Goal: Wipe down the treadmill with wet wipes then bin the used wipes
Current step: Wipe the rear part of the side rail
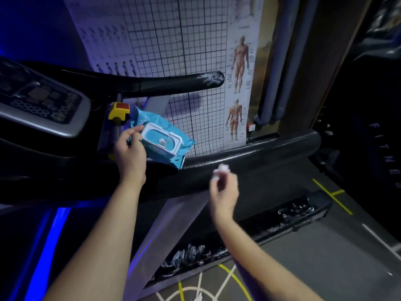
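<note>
A small white wipe is being pinched at the fingertips of the blurred right hand, just in front of the right handrail of the treadmill. To its left, the blue wipes pack is being gripped at its left end by the curled fingers of the left hand, beside the console, with another wipe tip showing at its opening. A wipe is apparently being taken for wiping, so the next move calls for it to be opened out and pressed along the handrail.
</note>
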